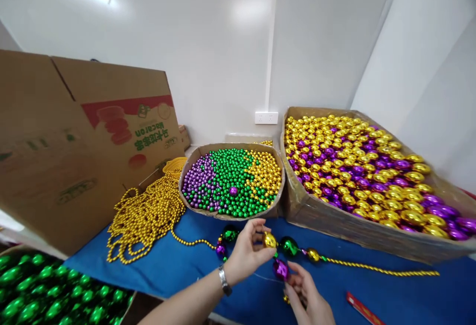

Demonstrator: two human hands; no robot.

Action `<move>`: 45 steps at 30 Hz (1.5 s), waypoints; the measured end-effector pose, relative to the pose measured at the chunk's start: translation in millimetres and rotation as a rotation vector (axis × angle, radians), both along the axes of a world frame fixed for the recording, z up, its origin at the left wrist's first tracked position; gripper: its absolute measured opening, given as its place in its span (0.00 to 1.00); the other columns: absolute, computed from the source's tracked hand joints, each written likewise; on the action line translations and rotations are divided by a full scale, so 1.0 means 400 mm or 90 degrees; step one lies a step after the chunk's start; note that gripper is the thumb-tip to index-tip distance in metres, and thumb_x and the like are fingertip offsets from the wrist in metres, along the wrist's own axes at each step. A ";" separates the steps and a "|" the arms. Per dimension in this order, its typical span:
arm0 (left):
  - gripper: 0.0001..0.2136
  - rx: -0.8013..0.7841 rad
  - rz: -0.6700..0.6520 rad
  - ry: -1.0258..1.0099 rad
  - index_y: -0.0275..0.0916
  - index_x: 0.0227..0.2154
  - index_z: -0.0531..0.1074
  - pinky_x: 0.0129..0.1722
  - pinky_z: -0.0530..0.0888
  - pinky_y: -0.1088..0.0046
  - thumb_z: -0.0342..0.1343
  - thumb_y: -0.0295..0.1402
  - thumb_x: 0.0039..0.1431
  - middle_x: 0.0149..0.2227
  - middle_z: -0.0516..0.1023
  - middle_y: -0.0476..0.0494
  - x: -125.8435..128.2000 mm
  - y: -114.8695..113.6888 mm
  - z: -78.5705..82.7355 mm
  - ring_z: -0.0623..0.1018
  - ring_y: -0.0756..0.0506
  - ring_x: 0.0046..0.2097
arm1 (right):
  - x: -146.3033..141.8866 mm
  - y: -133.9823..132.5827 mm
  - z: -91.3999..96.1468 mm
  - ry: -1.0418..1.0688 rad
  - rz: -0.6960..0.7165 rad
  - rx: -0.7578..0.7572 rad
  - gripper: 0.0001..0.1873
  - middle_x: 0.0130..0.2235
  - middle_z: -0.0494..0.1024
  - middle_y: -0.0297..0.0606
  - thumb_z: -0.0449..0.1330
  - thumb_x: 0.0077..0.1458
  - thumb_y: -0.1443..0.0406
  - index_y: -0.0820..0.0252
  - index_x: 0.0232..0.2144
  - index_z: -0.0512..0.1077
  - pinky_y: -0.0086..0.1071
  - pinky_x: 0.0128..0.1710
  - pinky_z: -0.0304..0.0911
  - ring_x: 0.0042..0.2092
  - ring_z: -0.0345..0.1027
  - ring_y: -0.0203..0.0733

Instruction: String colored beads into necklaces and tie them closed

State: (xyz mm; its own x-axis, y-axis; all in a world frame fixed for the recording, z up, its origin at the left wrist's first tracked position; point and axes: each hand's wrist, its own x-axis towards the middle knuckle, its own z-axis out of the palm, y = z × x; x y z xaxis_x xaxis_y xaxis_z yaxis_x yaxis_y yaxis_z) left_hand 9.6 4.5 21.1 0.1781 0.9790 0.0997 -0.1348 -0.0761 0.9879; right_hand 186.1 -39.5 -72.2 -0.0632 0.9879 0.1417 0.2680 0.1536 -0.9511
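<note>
My left hand (246, 251), with a metal bracelet on its wrist, pinches a shiny gold bead (269, 240) between thumb and fingers. Just below it, the fingers of my right hand (309, 296) are closed on a large purple bead (280, 269). A small green bead sits between these two. To the right, a large green bead (289, 246) and another gold bead (313, 255) lead into a thin gold bead strand (379, 267) on the blue cloth. Left of my hand lie a dark green bead (230, 234) and a purple bead (220, 250). A smaller gold bead shows beside my right fingers.
A shallow box (232, 214) holds small purple, green and gold beads. At right stands a big carton (334, 218) of gold and purple beads. Gold bead strands (148, 216) are heaped left, before a cardboard box (122, 166). Green beads (48, 290) fill the lower left. A red object (362, 307) lies front right.
</note>
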 end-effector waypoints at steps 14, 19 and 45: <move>0.12 0.099 0.185 0.891 0.38 0.41 0.71 0.47 0.68 0.62 0.50 0.24 0.54 0.37 0.77 0.38 -0.368 0.213 0.062 0.74 0.40 0.45 | 0.013 -0.009 -0.003 0.133 -0.049 -0.092 0.30 0.38 0.79 0.40 0.61 0.46 0.49 0.58 0.48 0.68 0.26 0.35 0.70 0.38 0.75 0.43; 0.17 0.049 0.167 0.890 0.41 0.42 0.71 0.44 0.69 0.61 0.56 0.22 0.47 0.32 0.77 0.41 -0.405 0.262 0.046 0.75 0.39 0.42 | 0.005 -0.011 0.008 0.109 -0.021 -0.088 0.31 0.39 0.78 0.41 0.58 0.48 0.46 0.59 0.49 0.65 0.26 0.37 0.69 0.38 0.74 0.42; 0.12 -0.205 0.000 -0.247 0.34 0.35 0.73 0.33 0.73 0.74 0.63 0.35 0.50 0.33 0.76 0.42 -0.119 0.044 0.053 0.77 0.50 0.31 | -0.008 -0.040 0.044 -0.164 0.043 0.078 0.20 0.32 0.76 0.35 0.51 0.58 0.60 0.56 0.52 0.62 0.23 0.33 0.68 0.31 0.73 0.35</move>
